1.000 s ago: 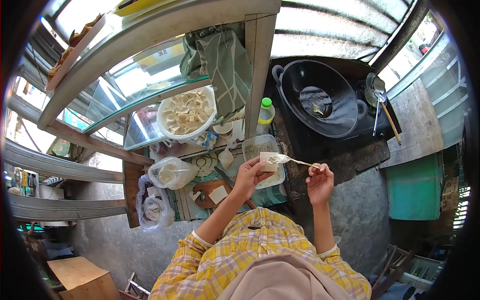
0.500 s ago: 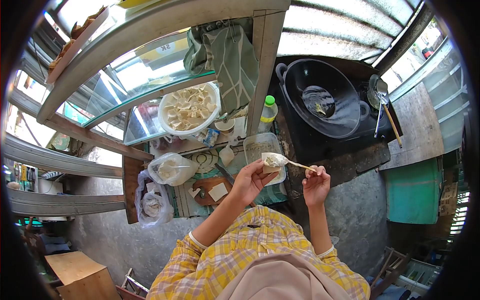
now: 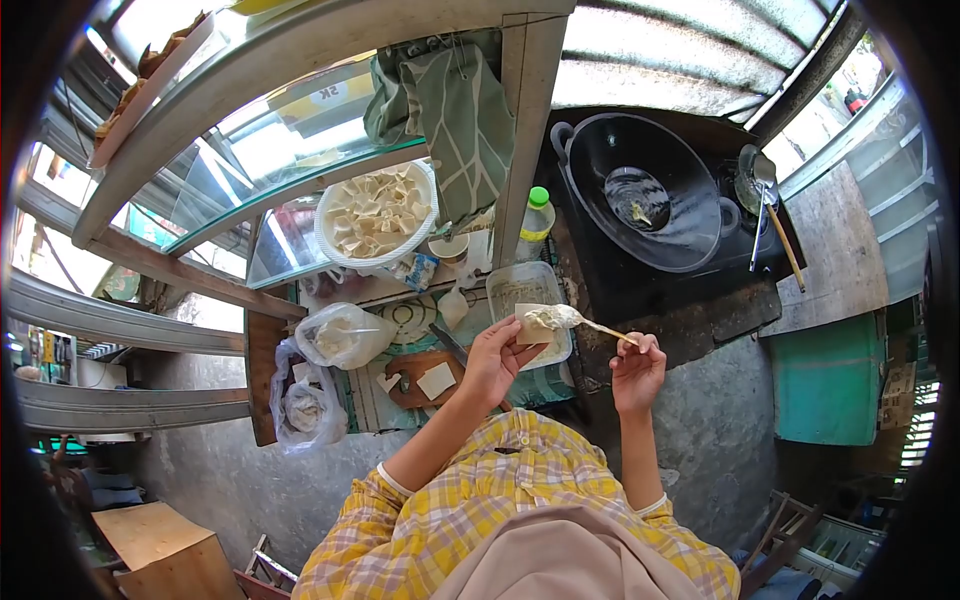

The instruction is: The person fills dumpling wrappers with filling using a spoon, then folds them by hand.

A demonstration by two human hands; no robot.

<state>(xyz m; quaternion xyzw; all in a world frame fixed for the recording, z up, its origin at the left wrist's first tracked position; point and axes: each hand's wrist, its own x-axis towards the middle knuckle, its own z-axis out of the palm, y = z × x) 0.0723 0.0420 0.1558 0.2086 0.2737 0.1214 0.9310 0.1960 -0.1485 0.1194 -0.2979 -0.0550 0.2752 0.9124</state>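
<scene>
My left hand [image 3: 494, 362] is closed on a pale square dough wrapper [image 3: 530, 330], pinching it at the left edge. In my right hand [image 3: 638, 372], the thumb and fingers grip a spoon [image 3: 606, 329] by the end of its handle. White, lumpy paste [image 3: 553, 316] covers the spoon's bowl, which overlaps the wrapper in this view. Beneath them a clear plastic container [image 3: 498, 290] stands on the counter, partly hidden. Left of my left hand, another pale square wrapper [image 3: 436, 381] lies on a brown cutting board [image 3: 405, 393], with a knife [image 3: 450, 345] beside it.
A white basket [image 3: 322, 232] of folded pale pieces stands behind. Plastic bags [image 3: 345, 336] sit at the left. A black wok [image 3: 600, 215] with some liquid is on the stove at the right, near a green-capped bottle [image 3: 538, 215]. The cabinet post [image 3: 527, 130] rises between them.
The spoon has shifted slightly right and up across the wrapper, along with my right hand. More of the wrapper's face shows now, and my left hand keeps hold of it.
</scene>
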